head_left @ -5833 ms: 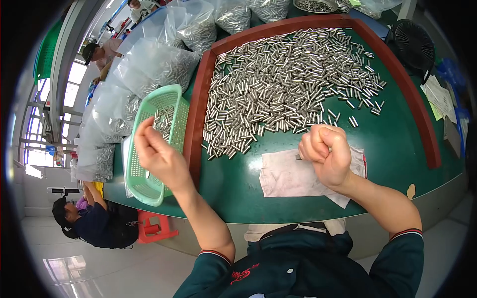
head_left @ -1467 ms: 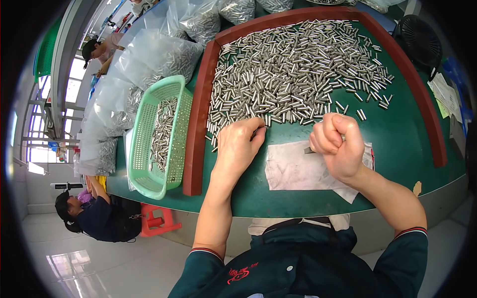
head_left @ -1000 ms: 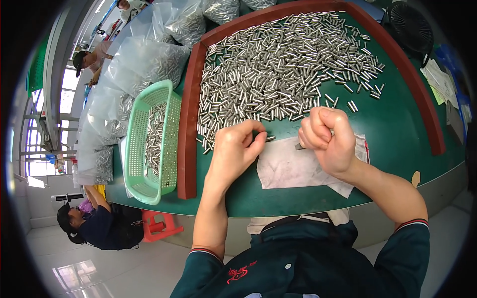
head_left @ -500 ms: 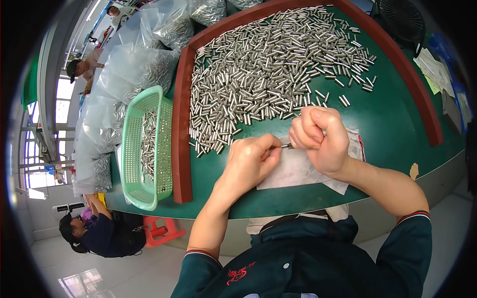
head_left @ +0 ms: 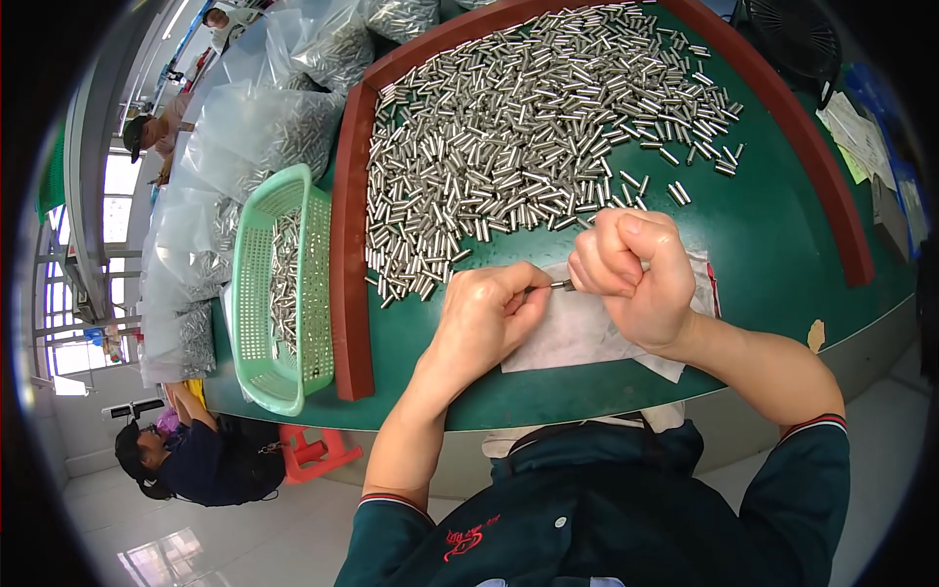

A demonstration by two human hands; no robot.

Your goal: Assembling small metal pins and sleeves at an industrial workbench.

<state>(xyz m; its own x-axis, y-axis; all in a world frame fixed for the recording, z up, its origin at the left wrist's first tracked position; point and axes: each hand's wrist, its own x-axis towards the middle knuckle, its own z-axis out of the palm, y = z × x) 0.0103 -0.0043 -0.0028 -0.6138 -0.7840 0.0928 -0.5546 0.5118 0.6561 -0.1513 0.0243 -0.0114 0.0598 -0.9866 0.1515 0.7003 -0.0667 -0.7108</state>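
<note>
The left hand (head_left: 486,315) and the right hand (head_left: 631,274) are meeting over a white cloth (head_left: 587,328) that is lying on the green counter (head_left: 782,235), at its near edge. Between them they are holding one small metal pin (head_left: 560,285): the left grip is closing on its left end with the fingertips, and the right grip is curling into a fist around its right end. The pin is sitting level, just above the cloth.

Beyond the cloth, a large heap of metal pins (head_left: 528,147) is covering the counter, with a few loose ones lying just past the right hand. A red raised border (head_left: 344,264) is framing the heap on the left and far sides.

Left of the cloth, outside the border, a green plastic basket (head_left: 256,293) is holding more pins. Farther left and beyond the basket, clear plastic bags (head_left: 254,127) of pins are piling up along the counter edge.

Well left of the cloth, below the counter, a person in a dark shirt (head_left: 196,460) is crouching on the floor beside a red stool (head_left: 313,452).
</note>
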